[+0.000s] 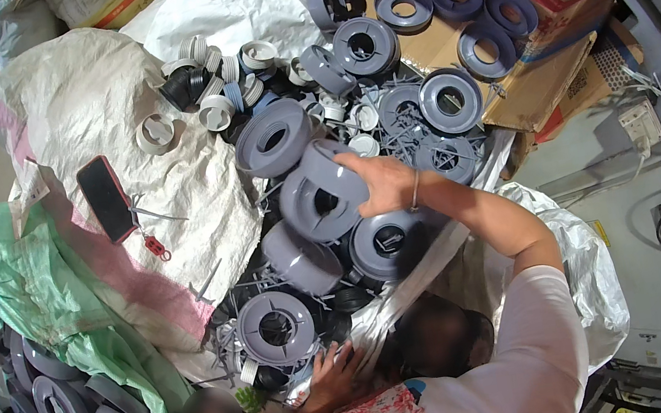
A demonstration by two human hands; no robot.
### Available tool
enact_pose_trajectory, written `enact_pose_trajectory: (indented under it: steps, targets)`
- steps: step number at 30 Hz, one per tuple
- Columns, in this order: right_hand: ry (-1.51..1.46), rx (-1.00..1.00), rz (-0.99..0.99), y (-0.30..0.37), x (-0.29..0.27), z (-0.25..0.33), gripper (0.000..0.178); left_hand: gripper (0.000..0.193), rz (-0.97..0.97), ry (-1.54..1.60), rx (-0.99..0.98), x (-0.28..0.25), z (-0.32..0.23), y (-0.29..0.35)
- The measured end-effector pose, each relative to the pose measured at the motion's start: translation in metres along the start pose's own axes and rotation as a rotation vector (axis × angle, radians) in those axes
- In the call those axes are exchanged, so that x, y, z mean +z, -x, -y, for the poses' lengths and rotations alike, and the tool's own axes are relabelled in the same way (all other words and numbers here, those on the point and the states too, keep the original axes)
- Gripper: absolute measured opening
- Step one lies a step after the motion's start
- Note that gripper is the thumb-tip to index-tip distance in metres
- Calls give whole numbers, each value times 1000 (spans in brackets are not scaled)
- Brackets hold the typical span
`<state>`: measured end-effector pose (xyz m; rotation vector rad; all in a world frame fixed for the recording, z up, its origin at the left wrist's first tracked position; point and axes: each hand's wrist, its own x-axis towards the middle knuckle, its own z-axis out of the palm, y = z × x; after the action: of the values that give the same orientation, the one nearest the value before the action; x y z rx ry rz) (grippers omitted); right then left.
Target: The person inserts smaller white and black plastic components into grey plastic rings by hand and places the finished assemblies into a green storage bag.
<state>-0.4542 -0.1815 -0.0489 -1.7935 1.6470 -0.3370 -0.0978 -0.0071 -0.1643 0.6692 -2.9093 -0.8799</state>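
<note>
My right hand [385, 182] reaches out over a heap of grey plastic spools and grips the upper flange of a tilted grey spool [321, 199]. A bigger grey spool [272, 139] lies just behind it and another [384, 241] just under my forearm. My left hand [332, 377] lies low in the middle, fingers spread on crumpled clear plastic [411, 280], holding nothing. A flat grey spool [276, 327] sits right above it.
A black phone in a red case [106, 197] and a red key tag [155, 247] lie on a white woven sack [72, 100]. Grey rings rest on cardboard [540, 82] at the back right. White ring parts [220, 81] are piled behind. Grey discs [60, 409] fill the lower left.
</note>
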Motion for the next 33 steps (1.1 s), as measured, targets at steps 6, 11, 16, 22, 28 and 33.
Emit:
enact_pose_trajectory:
  steps: [6,11,16,22,28,33]
  targets:
    - [-516,312,-569,-67,-46,-98,44,69,35,8,-10,7,3,1]
    - [-308,728,-1002,-121,-79,-226,113,56,38,-83,37,19,11,7]
    - [-694,762,-1190,-178,-54,-232,109,50,175,-191,34,34,17,14]
    - [-1139,767,-1095,-125,-35,-187,41,47,186,-168,2,26,7,6]
    - [-791,387,-288,-15,-19,-107,52,64,-77,-150,44,30,10,4]
    - [647,749,-636,8,-24,-211,93,69,184,-24,-5,-7,2,-2]
